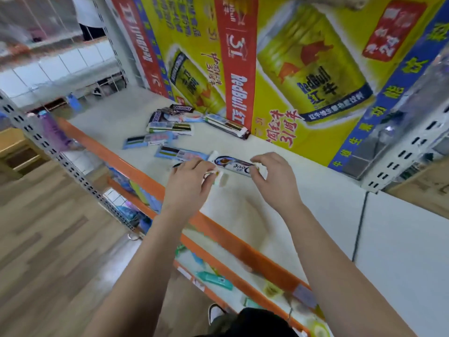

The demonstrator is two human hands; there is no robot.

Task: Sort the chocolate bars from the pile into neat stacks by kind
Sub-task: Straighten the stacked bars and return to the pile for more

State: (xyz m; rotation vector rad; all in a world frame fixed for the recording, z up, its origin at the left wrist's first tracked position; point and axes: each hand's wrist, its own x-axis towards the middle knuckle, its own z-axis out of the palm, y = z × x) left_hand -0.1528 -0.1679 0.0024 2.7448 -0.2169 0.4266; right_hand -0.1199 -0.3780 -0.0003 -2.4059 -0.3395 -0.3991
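Two hands pinch one white Dove bar (234, 165) lying left-to-right on the pale shelf (279, 210): left hand (192, 178) closed on its left end, right hand (272, 177) on its right. Three light-blue bars (148, 140) and several dark bars (170, 111) lie behind-left, before upside-down yellow Red Bull cartons (303, 76).

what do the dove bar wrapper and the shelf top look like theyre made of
Dove bar wrapper: probably thin glossy plastic film, judging by its sheen and the crimped white end pinched by the right hand.
Shelf top: matte off-white board, possibly laminate or painted; flat, with no glare.
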